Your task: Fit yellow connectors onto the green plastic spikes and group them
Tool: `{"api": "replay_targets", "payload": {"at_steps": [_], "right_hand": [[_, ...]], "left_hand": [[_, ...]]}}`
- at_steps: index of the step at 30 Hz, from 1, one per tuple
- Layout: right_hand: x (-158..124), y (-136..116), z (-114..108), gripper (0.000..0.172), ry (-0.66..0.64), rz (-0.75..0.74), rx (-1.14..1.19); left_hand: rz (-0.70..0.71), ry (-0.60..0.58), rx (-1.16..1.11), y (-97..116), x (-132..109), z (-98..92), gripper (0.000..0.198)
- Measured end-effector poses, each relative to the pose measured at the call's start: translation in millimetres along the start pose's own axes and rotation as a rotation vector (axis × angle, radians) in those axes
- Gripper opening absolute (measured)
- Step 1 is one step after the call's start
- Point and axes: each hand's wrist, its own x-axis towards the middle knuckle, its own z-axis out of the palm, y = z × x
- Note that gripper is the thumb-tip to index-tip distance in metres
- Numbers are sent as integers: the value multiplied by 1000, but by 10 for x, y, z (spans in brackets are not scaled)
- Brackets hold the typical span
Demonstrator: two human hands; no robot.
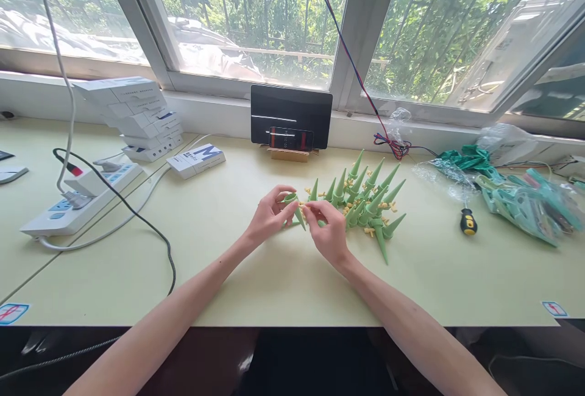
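Observation:
My left hand (269, 216) is closed around a small green plastic cone (300, 218), its tip pointing down toward the table. Against its side, my right hand (331, 234) pinches a small pale-yellow piece (302, 205) between thumb and fingertips; the fingers partly hide it. Another slim green part (289, 225) shows beneath my left fingers, its full shape hidden. Just right of my hands stands a group of several green cones (375, 204), mostly upright, with a few tilted or lying. Small yellow pieces (369, 233) stick out among and beside these cones.
A tablet (292, 103) and a phone (291, 139) on a stand face me at the back. Stacked white boxes (137, 103), a flat box (197, 160) and a power strip (86, 201) with cables lie left. A screwdriver (468, 222) and plastic bags (521, 204) lie right.

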Motion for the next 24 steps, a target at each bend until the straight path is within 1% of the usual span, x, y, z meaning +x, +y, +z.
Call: {"api": "replay_targets", "payload": {"at_steps": [4, 8, 13, 19, 24], "right_hand": [[8, 24, -5, 17, 26, 47, 17], [11, 43, -2, 17, 27, 68, 38], [14, 65, 13, 19, 9, 138, 100], [31, 91, 27, 22, -34, 243, 245], [48, 96, 14, 28, -70, 285, 282]], "left_hand": [[44, -40, 27, -62, -7, -2, 37], [59, -8, 98, -104, -21, 3, 39], [135, 63, 221, -134, -38, -1, 40], [204, 57, 315, -166, -44, -18, 36], [239, 51, 350, -167, -43, -15, 34]]}}
